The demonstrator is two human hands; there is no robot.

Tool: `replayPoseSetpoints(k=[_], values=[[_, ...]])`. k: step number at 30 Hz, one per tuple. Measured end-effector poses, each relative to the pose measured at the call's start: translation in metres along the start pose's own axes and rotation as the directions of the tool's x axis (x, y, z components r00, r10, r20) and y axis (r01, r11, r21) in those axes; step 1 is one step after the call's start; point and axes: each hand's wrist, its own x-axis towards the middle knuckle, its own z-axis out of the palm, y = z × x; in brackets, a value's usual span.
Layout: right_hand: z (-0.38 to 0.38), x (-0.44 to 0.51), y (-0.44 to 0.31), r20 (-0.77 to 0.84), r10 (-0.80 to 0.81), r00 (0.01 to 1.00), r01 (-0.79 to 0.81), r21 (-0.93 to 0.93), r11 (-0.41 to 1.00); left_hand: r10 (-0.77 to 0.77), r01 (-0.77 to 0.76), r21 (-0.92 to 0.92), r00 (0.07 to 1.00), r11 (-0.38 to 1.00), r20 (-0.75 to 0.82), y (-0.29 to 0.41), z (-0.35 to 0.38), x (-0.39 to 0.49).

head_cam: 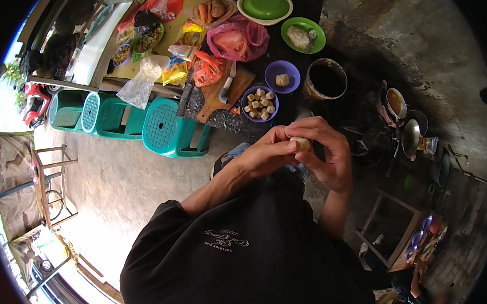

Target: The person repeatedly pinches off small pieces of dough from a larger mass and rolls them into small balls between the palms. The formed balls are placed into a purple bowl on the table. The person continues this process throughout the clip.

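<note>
Above my lap, both hands meet around a small pale ball of what looks like dough (301, 144). The thumb and fingers of my left hand (264, 153) press it from one side. My right hand (329, 151) curves around the other side, its fingers and thumb touching the piece. Just beyond them, on the dark table, a purple bowl (244, 101) holds several similar pale pieces (260, 104). Behind it, another purple bowl (292, 70) contains one larger pale lump (282, 80).
A knife (227, 86) lies on a wooden cutting board (209, 99) beside plastic bags (236, 37). A dark pot (327, 79) and a green bowl (317, 24) stand rightward. Green stools (160, 125) line the left; a pan (412, 137) is far right. Another person (406, 286) sits lower right.
</note>
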Motion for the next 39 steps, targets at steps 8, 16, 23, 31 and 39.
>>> replayPoseSetpoints(k=[8, 16, 23, 31, 39], values=[[0.010, -0.008, 0.001, -0.110, 0.049, 0.993, -0.038, 0.095, 0.995, -0.068, 0.067, -0.052, 0.998, 0.996, -0.018, -0.002, -0.004, -0.007], [0.015, 0.004, -0.006, -0.127, -0.017, 0.992, 0.016, -0.005, 1.000, -0.075, 0.072, -0.075, 0.997, 0.995, -0.037, 0.003, -0.004, -0.006], [0.014, 0.008, -0.005, -0.095, -0.110, 0.989, 0.100, -0.101, 0.990, 0.036, -0.024, -0.144, 0.996, 0.989, 0.081, -0.001, -0.005, -0.002], [0.017, 0.008, -0.009, -0.124, -0.055, 0.991, 0.046, -0.072, 0.996, 0.048, -0.053, -0.117, 0.998, 0.992, -0.045, 0.001, 0.002, -0.002], [0.016, 0.002, -0.003, -0.149, -0.001, 0.989, -0.004, -0.029, 1.000, -0.026, 0.031, -0.130, 0.999, 0.991, 0.037, 0.006, -0.004, -0.004]])
